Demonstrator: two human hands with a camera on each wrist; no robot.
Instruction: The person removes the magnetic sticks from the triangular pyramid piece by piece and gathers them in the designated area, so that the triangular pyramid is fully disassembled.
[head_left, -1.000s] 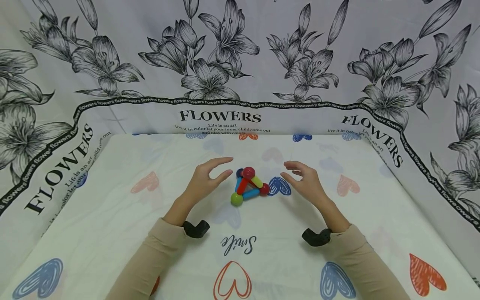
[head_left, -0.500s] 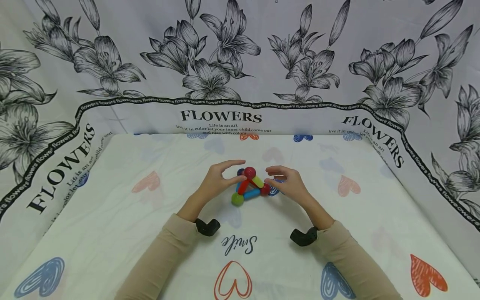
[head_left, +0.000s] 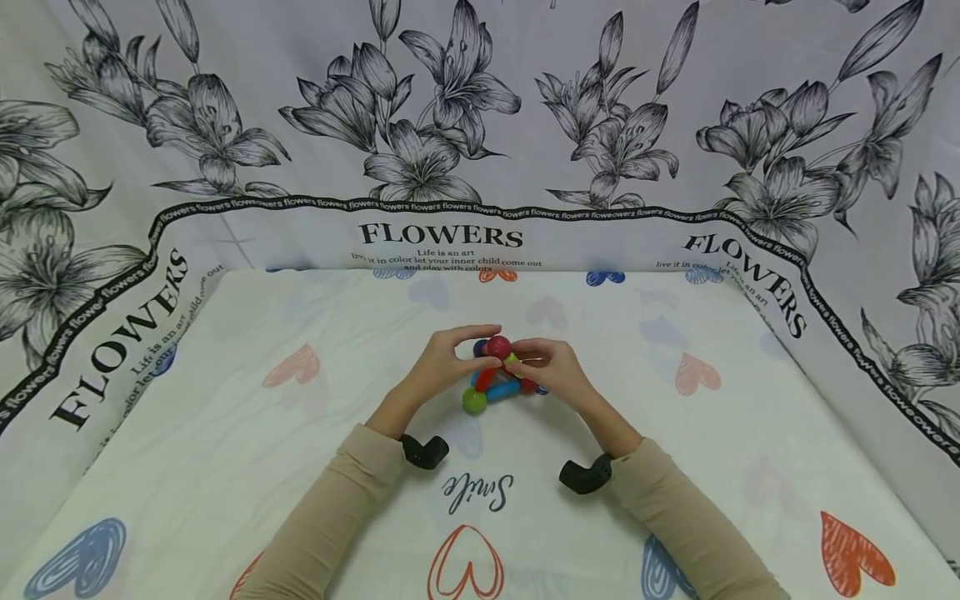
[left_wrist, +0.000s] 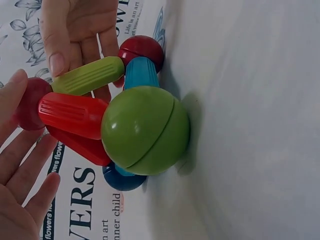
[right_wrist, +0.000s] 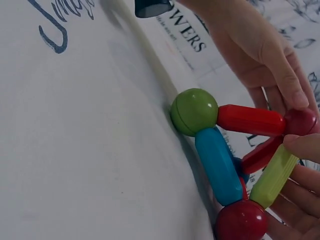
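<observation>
A person's left hand (head_left: pixel 442 362) and right hand (head_left: pixel 551 371) close fingertips on the dark red top ball (head_left: pixel 497 347) of a rod-and-ball pyramid (head_left: pixel 497 375) standing mid-table on a heart-print cloth (head_left: pixel 225 433). Visible parts: one green ball (left_wrist: pixel 145 130), two dark red balls, one blue ball, two red rods, one lime rod (right_wrist: pixel 272 176), one blue rod (right_wrist: pixel 217 165). A flower-print backdrop (head_left: pixel 480 125) rings the table.

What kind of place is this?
Probably a tabletop set up for play or filming: a heart-printed cloth covers it, a flower-printed sheet hangs behind, and a toy pyramid of rods and balls stands on it.
</observation>
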